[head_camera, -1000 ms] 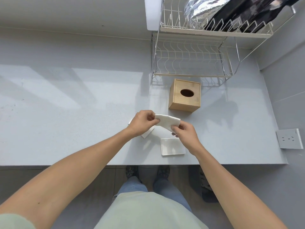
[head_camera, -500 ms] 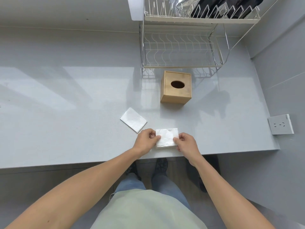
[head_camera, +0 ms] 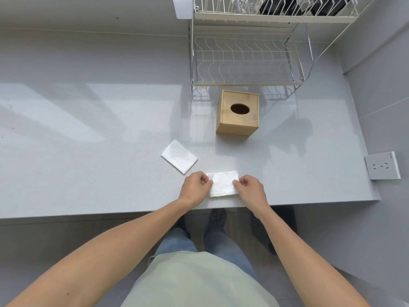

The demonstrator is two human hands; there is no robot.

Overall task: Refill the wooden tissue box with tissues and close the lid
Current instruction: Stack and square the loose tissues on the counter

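A cube-shaped wooden tissue box (head_camera: 238, 113) stands on the grey counter (head_camera: 88, 151), its lid shut, with a dark oval hole on top. Near the counter's front edge lies a small stack of folded white tissues (head_camera: 223, 183). My left hand (head_camera: 195, 187) pinches its left side and my right hand (head_camera: 250, 190) pinches its right side. A second folded white tissue (head_camera: 179, 156) lies flat to the left, apart from both hands.
A white wire dish rack (head_camera: 245, 60) stands behind the box, with dark items on its upper shelf. A grey wall (head_camera: 380, 85) with a socket (head_camera: 382, 165) bounds the counter on the right. The counter's front edge is just below my hands.
One second ago both hands held a tissue in the air over another one. They brought it down onto that tissue near the front edge and now hold the stack by its sides.
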